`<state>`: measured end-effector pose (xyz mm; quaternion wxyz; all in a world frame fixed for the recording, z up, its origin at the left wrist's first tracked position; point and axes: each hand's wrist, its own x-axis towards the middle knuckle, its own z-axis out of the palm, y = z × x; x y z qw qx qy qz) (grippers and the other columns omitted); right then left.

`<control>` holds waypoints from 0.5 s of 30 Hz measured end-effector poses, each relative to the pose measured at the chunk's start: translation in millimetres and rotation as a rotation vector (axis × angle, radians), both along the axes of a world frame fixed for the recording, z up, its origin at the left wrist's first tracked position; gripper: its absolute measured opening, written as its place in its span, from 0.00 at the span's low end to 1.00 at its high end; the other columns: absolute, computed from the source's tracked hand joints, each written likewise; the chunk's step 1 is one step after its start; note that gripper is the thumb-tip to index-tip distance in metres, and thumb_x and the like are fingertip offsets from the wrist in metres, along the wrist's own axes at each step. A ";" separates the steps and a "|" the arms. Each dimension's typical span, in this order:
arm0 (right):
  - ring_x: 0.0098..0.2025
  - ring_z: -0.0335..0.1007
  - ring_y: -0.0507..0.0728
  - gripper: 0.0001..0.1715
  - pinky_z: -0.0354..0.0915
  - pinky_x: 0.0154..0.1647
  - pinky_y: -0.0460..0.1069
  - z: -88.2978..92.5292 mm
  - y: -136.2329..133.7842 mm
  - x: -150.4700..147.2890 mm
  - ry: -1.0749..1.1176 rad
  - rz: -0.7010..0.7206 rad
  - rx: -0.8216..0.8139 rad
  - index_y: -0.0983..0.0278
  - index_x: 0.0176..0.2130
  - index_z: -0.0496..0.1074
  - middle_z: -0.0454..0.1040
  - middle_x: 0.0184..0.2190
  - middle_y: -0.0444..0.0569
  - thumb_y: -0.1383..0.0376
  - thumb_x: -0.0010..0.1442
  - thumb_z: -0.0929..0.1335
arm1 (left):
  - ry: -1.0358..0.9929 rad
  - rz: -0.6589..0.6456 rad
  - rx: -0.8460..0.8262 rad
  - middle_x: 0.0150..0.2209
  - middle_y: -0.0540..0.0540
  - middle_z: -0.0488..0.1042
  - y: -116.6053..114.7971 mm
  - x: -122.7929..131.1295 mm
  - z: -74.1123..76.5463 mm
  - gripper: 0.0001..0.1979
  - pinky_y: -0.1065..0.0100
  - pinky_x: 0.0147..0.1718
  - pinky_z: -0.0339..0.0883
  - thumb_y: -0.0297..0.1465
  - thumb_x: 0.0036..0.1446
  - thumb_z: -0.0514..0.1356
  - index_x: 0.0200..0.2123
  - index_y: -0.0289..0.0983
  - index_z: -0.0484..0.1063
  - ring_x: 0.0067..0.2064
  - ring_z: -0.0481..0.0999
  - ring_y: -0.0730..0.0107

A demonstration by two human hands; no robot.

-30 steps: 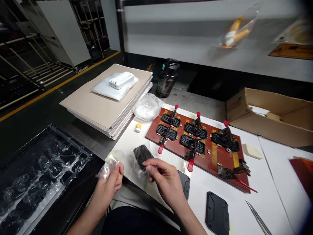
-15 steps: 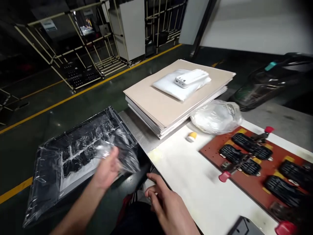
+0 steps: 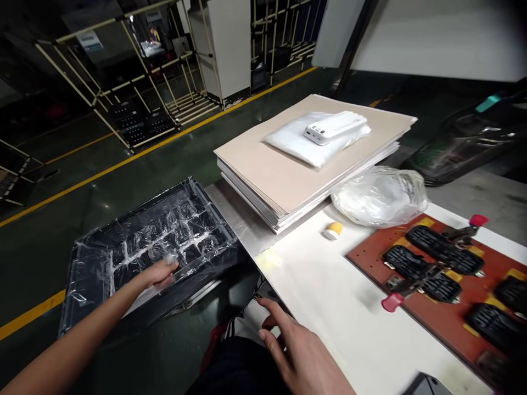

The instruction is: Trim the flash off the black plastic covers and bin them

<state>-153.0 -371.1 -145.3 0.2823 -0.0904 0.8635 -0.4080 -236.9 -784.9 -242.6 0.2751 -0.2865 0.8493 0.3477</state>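
My left hand [image 3: 160, 274] is low over the near side of a black crate [image 3: 214, 216] on my left. Its fingers are closed on clear plastic film [image 3: 177, 257] that lies over the crate. Under the film sit several dark parts, with pale strips between their rows. At the edge of the white tabletop, above my lap, my right hand [image 3: 298, 345] is loosely curled, fingers apart, holding nothing.
A stack of cardboard sheets [image 3: 255, 170] bears a white bag and a white power bank [image 3: 333, 129]. Nearby are a crumpled plastic bag [image 3: 381, 195], a small yellow-and-white object [image 3: 332, 230] and a brown fixture board [image 3: 373, 258] with red-handled clamps.
My left hand has moved down and left with the film, which now lies flatter over the crate. My right hand stays near the table edge. The view has shifted slightly.
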 end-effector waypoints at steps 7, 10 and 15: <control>0.48 0.76 0.62 0.25 0.68 0.45 0.53 4.8 6.2 -0.4 -0.013 0.010 0.070 0.56 0.60 0.63 0.78 0.48 0.50 0.54 0.69 0.56 | -0.010 -0.354 -0.431 0.36 0.32 0.79 -25.2 -24.4 3.1 0.28 0.53 0.44 0.66 0.55 0.58 0.49 0.34 0.36 0.72 0.44 0.78 0.41; 0.49 0.76 0.63 0.24 0.68 0.46 0.53 5.9 7.5 0.5 -0.007 0.058 0.082 0.57 0.59 0.65 0.77 0.50 0.51 0.56 0.69 0.56 | -0.008 -0.470 -0.443 0.47 0.31 0.78 -14.7 -22.8 -5.5 0.31 0.55 0.49 0.66 0.55 0.58 0.49 0.45 0.35 0.72 0.52 0.76 0.43; 0.50 0.76 0.64 0.23 0.69 0.47 0.54 2.7 7.0 7.6 -0.002 0.178 0.100 0.59 0.59 0.67 0.76 0.51 0.54 0.59 0.69 0.57 | -0.032 -0.560 -0.441 0.49 0.33 0.78 8.4 -20.0 -16.1 0.28 0.60 0.50 0.66 0.51 0.59 0.50 0.48 0.34 0.73 0.53 0.76 0.49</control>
